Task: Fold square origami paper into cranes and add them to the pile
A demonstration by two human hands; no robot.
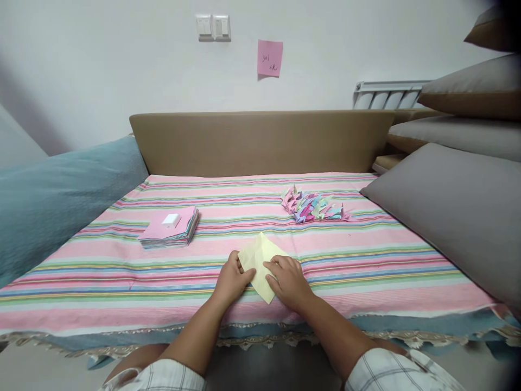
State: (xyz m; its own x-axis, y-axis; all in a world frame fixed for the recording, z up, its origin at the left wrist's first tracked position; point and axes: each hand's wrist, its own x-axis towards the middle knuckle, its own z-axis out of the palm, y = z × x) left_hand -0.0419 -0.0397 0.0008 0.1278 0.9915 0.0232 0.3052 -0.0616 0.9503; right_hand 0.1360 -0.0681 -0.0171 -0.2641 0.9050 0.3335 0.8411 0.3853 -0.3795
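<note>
A pale yellow square of paper (260, 253) with a crease down its middle lies turned like a diamond on the striped cloth, between my two hands. My left hand (234, 277) grips its left corner, thumb on top and fingers partly tucked under the edge. On the right side, my right hand (287, 277) rests over the sheet, its thumb and fingertips on the paper's surface and covering the right corner. Both hands touch the paper near the front edge of the seat.
A stack of coloured paper (163, 225) with a small white block (171, 220) on top sits left. Folded paper pieces (311, 206) form a row at back right. Grey cushions (443, 206) line the right, a blue cushioned armrest (73, 195) the left, a brown backrest (260, 144) behind.
</note>
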